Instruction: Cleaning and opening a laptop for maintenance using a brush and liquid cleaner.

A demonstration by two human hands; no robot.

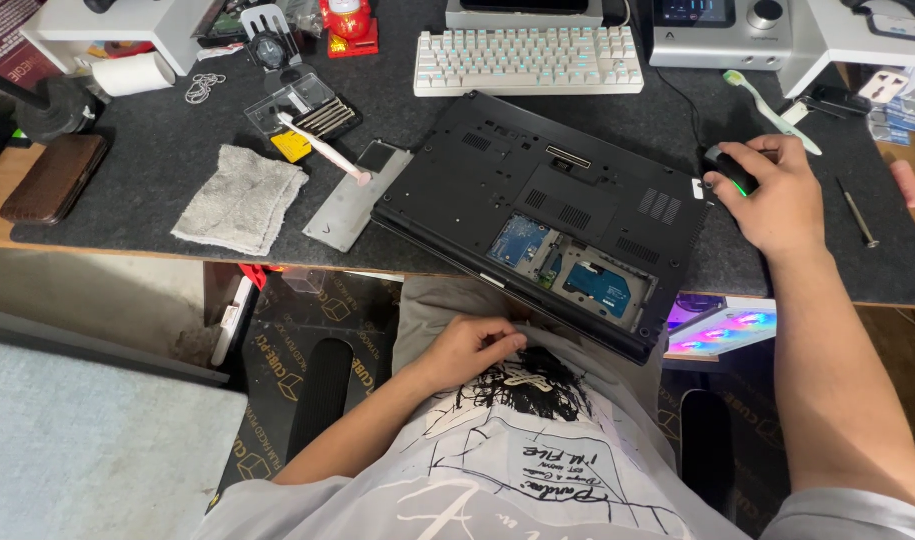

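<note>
The right hand (772,195) lies cupped over a black computer mouse (732,172) on the dark mat of the bench (157,160), fingers draped across its top and gripping it; a thin green glow shows at the mouse's near edge. The left hand (467,350) is off the bench, resting loosely curled and holding nothing against the person's grey printed shirt (517,450), just below the bench edge. Between the hands lies a black laptop (547,210), turned upside down so its vented underside faces up. A service cover is off, baring two blue circuit boards (562,265) near the front edge. Its long axis runs from the upper left down to the lower right, and its near long edge juts past the bench edge toward the person. Just left of it lies a flat grey metal cover plate (352,200), with a pale pink-handled tool (322,148) across its top end, a small yellow square label (290,146) beside a clear case of bits (307,108), and a folded grey cloth (242,198). Behind the laptop sits a white keyboard (527,60). Right of the mouse lie a green toothbrush (772,112) and a slim screwdriver (857,213).
</note>
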